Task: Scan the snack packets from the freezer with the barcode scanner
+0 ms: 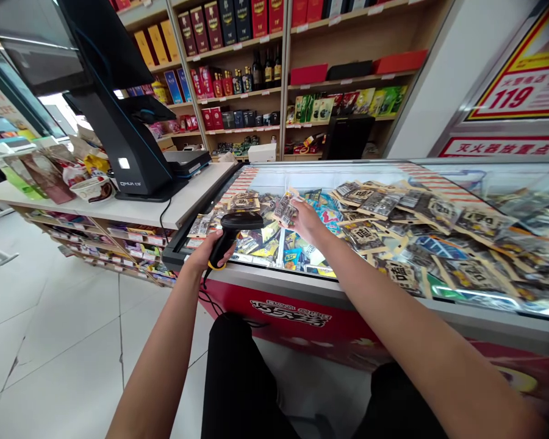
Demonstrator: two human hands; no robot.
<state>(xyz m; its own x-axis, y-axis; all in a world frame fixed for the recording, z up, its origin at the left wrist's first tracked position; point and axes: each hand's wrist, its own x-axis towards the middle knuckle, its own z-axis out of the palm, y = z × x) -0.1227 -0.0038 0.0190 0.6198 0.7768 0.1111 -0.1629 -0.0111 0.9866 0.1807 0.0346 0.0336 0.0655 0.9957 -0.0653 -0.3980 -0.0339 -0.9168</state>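
My left hand (205, 251) is wrapped round the handle of a black barcode scanner (241, 221), its head pointing right over the glass top. In my right hand (305, 218) is a small snack packet (285, 208), pinched by its right edge and held up just beyond the scanner's head. A small gap separates scanner and packet. Below both lies the glass-topped chest freezer (274, 271). Many brown-edged packets (363, 236) are heaped on its right half, and more packets (244, 200) lie around the scanner on the left. The scanner's cable hangs down the freezer's front.
A white counter (150, 210) with a black checkout terminal (114, 134) adjoins on the left. On its far end stand bagged goods and a white tub (91, 189). Shelves of boxes and bottles (256, 76) line the back. My knees are close to the freezer's red front (242, 299).
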